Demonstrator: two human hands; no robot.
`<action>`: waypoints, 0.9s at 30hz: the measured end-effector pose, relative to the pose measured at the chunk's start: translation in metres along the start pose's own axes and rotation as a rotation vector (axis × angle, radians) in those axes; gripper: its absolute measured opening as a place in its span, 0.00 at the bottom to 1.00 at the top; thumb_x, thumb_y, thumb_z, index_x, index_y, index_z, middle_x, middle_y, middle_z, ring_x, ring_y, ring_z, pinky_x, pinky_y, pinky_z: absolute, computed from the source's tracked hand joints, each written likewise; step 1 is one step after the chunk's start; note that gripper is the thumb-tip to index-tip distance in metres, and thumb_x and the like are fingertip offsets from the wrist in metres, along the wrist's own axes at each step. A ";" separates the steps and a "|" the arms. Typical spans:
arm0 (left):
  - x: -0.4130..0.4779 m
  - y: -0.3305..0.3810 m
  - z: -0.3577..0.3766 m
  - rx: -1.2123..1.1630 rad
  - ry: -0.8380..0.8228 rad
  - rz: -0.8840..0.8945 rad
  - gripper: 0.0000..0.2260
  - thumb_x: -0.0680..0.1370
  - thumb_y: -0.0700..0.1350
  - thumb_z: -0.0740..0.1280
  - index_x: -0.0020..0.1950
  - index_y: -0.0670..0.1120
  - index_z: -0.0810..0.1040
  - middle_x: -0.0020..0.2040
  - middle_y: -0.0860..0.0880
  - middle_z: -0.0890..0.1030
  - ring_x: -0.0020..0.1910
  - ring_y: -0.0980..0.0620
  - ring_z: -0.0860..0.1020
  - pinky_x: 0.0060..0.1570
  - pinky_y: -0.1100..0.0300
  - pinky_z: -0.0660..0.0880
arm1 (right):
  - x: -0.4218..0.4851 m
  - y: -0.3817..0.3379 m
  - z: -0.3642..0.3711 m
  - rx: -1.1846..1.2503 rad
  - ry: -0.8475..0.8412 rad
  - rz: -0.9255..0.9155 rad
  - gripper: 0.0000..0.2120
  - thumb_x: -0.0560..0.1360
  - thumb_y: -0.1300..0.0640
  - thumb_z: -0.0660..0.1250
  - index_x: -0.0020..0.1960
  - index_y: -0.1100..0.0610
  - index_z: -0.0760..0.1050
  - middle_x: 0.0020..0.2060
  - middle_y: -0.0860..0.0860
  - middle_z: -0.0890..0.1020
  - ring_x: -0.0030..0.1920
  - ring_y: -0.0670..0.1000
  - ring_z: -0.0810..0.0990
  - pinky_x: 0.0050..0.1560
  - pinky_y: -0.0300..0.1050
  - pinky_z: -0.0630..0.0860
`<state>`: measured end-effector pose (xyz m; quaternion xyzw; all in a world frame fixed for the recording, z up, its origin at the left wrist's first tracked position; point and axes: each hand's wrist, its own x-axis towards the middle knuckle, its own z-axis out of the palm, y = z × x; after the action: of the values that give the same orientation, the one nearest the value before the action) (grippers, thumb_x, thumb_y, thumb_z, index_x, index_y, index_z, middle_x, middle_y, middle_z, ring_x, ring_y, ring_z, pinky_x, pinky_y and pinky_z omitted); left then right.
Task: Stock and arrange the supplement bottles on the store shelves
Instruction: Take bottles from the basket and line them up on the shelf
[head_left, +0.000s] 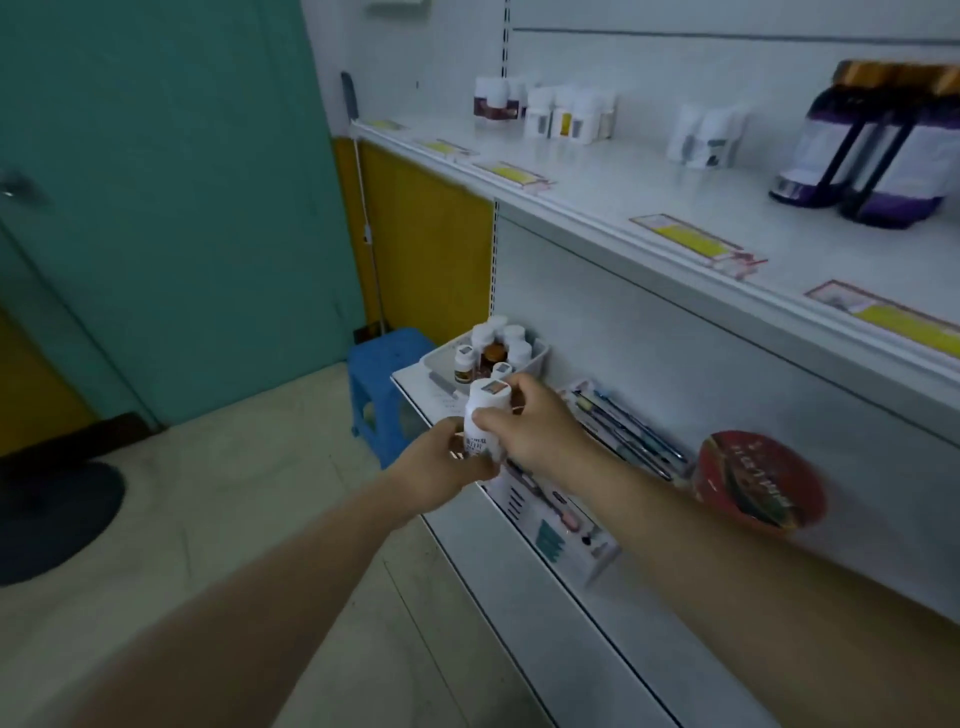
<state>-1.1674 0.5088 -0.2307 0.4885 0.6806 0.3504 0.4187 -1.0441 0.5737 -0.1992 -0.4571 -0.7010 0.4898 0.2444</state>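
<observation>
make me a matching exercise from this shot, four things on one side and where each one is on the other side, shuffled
Things
1. white bottle
2. blue stool
3. purple-labelled bottles
4. white basket

Places
A. on the upper shelf, at the right
B. held between the left hand and the right hand
C. on the floor, past the end of the shelving
D. at the far end of the lower shelf, with small bottles in it

Pairs: 1-B, 2-C, 3-A, 4-D

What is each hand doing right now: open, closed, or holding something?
Left hand: holds the white bottle at its lower end.
Right hand: grips the same bottle higher up.
</observation>
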 end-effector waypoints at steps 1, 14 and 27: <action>0.020 -0.006 -0.009 0.008 -0.021 -0.006 0.16 0.74 0.44 0.70 0.59 0.52 0.71 0.52 0.52 0.77 0.47 0.58 0.75 0.50 0.56 0.75 | 0.018 0.002 0.005 -0.005 0.019 0.016 0.18 0.72 0.54 0.68 0.60 0.50 0.71 0.55 0.49 0.78 0.53 0.51 0.77 0.52 0.48 0.76; 0.294 -0.118 -0.132 0.780 -0.227 0.196 0.33 0.76 0.55 0.67 0.76 0.46 0.56 0.77 0.45 0.56 0.74 0.45 0.56 0.72 0.52 0.58 | 0.234 0.052 0.089 -0.082 0.419 0.224 0.10 0.72 0.57 0.69 0.52 0.53 0.73 0.47 0.49 0.78 0.46 0.49 0.77 0.43 0.39 0.72; 0.379 -0.174 -0.104 0.740 -0.138 0.363 0.40 0.76 0.64 0.58 0.78 0.44 0.45 0.79 0.45 0.47 0.77 0.46 0.46 0.74 0.51 0.48 | 0.329 0.117 0.097 -0.510 0.389 0.249 0.20 0.71 0.55 0.69 0.62 0.54 0.71 0.55 0.54 0.77 0.55 0.57 0.74 0.53 0.51 0.74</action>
<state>-1.3920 0.8172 -0.4292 0.7404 0.6338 0.1170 0.1908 -1.2257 0.8302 -0.3792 -0.6703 -0.6800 0.2284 0.1899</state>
